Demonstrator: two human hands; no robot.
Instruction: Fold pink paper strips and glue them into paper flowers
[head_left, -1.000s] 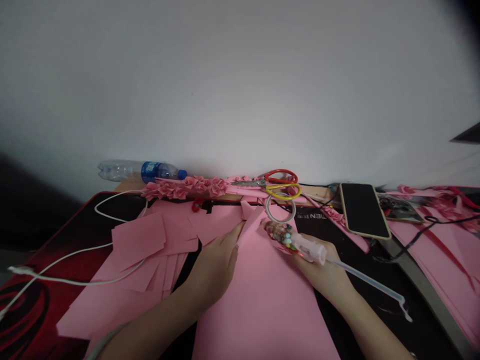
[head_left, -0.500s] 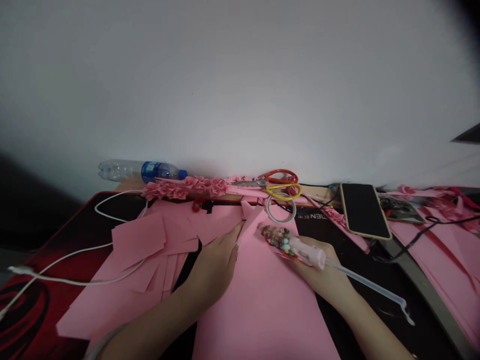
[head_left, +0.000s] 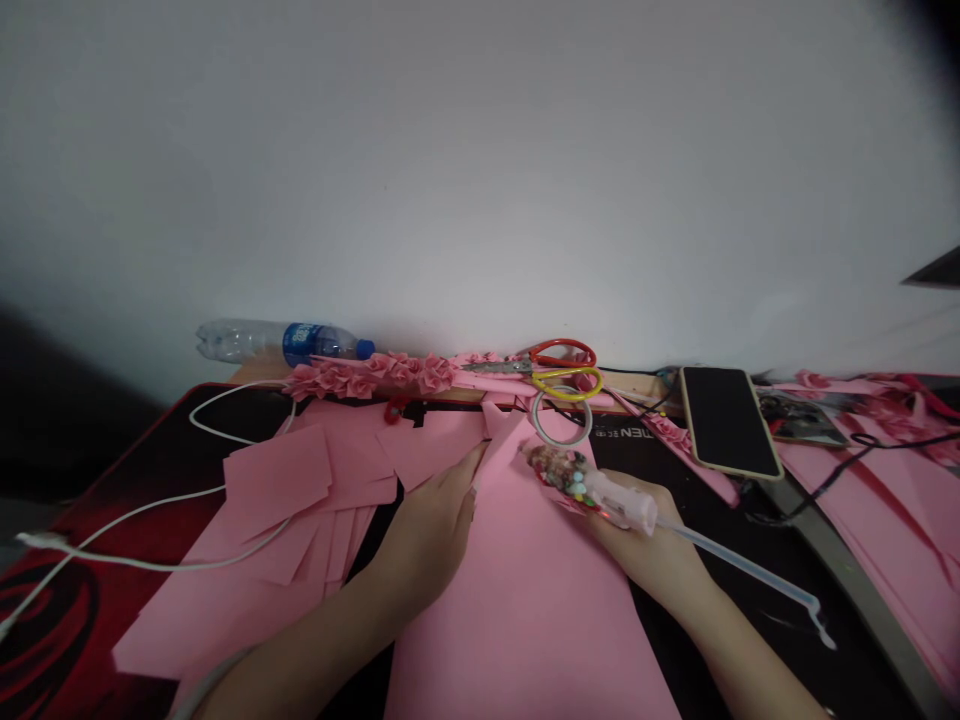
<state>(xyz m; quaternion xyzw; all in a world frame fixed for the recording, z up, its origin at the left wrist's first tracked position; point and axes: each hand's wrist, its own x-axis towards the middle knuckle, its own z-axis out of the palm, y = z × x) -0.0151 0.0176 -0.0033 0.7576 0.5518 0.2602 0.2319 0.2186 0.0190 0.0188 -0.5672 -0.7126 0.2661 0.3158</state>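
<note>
My right hand (head_left: 652, 530) is wrapped round a hot glue gun (head_left: 619, 500) with colourful beads or charms on its front. Its nozzle points up and left, over a large pink paper sheet (head_left: 525, 610). A long clear glue stick (head_left: 739, 568) sticks out of the back, bent at its end. My left hand (head_left: 431, 530) pinches the raised, folded far edge of the sheet between closed fingers. The nozzle is just right of that fold; whether it touches the paper I cannot tell.
Cut pink paper pieces (head_left: 277, 485) lie at left beside a white cable (head_left: 172, 567). Along the wall are a plastic bottle (head_left: 262, 343), paper flowers (head_left: 352, 377), scissors (head_left: 566, 385), a tape roll (head_left: 541, 425) and a phone (head_left: 731, 420). More pink paper (head_left: 862, 520) lies at right.
The glue gun in my right hand has shifted slightly to the right, away from the fold. A small orange glow shows on it now. My left hand stays in place.
</note>
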